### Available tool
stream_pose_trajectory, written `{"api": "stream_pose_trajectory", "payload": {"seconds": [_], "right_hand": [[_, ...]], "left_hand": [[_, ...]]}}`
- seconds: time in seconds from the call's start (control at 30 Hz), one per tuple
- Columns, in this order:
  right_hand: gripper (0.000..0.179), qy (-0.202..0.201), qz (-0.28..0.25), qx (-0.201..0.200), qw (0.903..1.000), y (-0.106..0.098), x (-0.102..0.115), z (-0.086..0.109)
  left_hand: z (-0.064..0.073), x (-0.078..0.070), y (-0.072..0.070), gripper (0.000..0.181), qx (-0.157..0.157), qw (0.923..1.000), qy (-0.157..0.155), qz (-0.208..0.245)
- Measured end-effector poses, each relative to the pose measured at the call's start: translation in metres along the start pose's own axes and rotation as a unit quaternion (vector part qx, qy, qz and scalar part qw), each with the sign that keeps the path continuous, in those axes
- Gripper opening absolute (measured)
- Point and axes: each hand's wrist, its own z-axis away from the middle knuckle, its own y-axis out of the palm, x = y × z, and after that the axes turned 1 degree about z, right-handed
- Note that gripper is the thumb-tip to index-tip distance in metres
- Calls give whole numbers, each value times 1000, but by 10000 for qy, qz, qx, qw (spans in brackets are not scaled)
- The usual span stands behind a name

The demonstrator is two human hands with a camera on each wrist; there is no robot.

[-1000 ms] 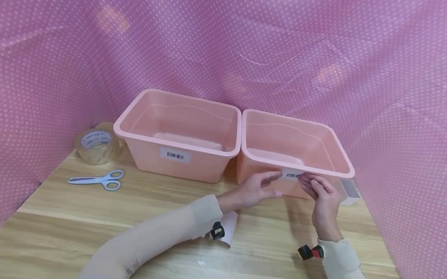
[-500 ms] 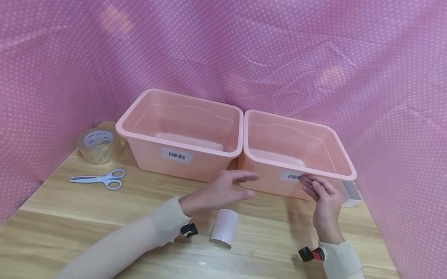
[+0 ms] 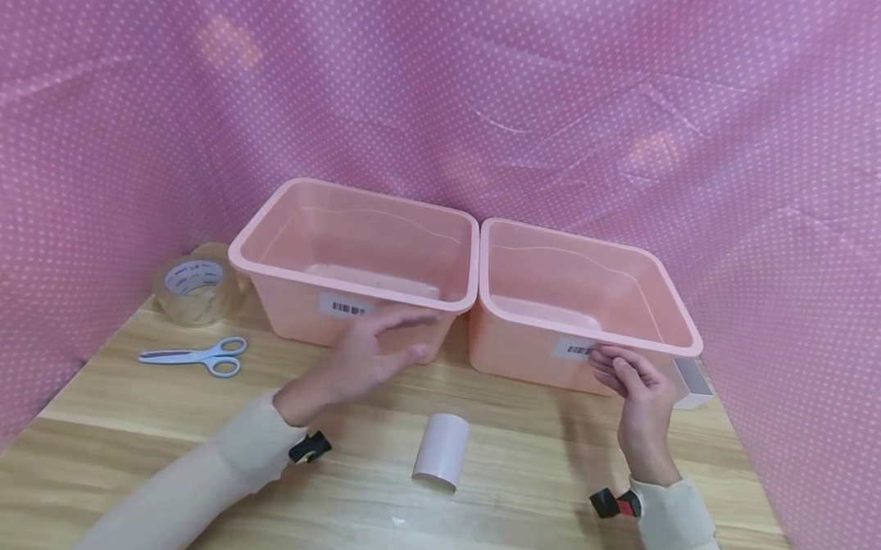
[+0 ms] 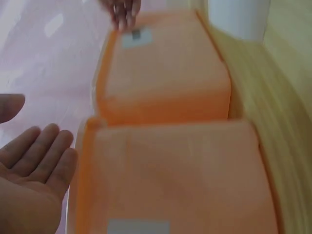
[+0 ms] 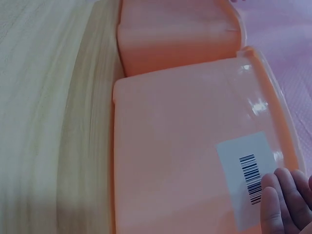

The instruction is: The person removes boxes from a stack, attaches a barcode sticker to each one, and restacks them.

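Note:
Two pink plastic bins stand side by side, the left bin [image 3: 355,206] and the right bin [image 3: 534,320]. Each has a white barcode label on its front: the left label [image 3: 343,305] and the right label [image 5: 248,175]. My left hand [image 3: 359,362] hovers in front of the left bin, fingers extended and thumb apart, holding nothing. It covers the right end of the left label in the head view. My right hand [image 3: 642,403] is at the right bin's front, its fingertips over the right end of that label. Whether they touch it I cannot tell.
A curved white sheet [image 3: 443,449] lies on the wooden table [image 3: 518,516]. Blue scissors [image 3: 197,355] and rolls of clear tape [image 3: 197,297] are at the left. A small white box [image 3: 692,386] sits beside the right bin. Pink dotted cloth [image 3: 449,87] surrounds the table.
My left hand has moved leftward from the right bin's label to the front of the left bin, uncovering the white sheet. The right hand has stayed nearly still.

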Motion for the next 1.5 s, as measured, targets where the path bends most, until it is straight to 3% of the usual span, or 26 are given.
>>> {"api": "stream_pose_trajectory", "payload": {"seconds": [0.17, 0.3, 0.4, 0.57, 0.77, 0.93, 1.07, 1.17, 1.23, 1.33, 1.4, 1.5], "right_hand": [[24, -191, 108, 121, 9997, 0, 4, 1], [23, -318, 275, 211, 9989, -2, 10, 1], [21, -487, 328, 300, 9978, -5, 15, -3], [18, -774, 119, 138, 9968, -11, 25, -14], [15, -1115, 123, -606, 9918, -22, 36, -33], [18, -998, 798, -1234, 9841, -40, 41, -50], [20, -487, 1099, -1506, 9813, -62, 43, -63], [24, 8, 1301, -1548, 9793, -76, 44, -70], [30, 388, 1528, -1364, 9780, -83, 45, -72], [48, 886, 1637, -719, 9799, -93, 43, -75], [60, 1113, 1506, -183, 9821, -98, 41, -76], [67, 1233, 971, 416, 9867, -103, 36, -78]], "left_hand": [[0, 5, -23, 41, -868, 9956, 312, -165], [0, 15, -42, 40, -1536, 9860, 564, -329], [1, 25, -56, 39, -2096, 9722, 834, -631], [6, 38, -79, 37, -2920, 9422, 1157, -1164], [13, 57, -106, 42, -3540, 9168, 1005, -1550], [15, 65, -127, 46, -3872, 9086, 674, -1413], [15, 67, -141, 49, -4049, 9054, 367, -1221], [15, 77, -152, 52, -4076, 9081, 94, -949], [15, 85, -159, 55, -4035, 9123, -180, -682], [17, 97, -168, 59, -3819, 9224, -572, 61], [18, 103, -172, 63, -3606, 9263, -825, 722], [19, 109, -175, 68, -3219, 9264, -965, 1699]]}}
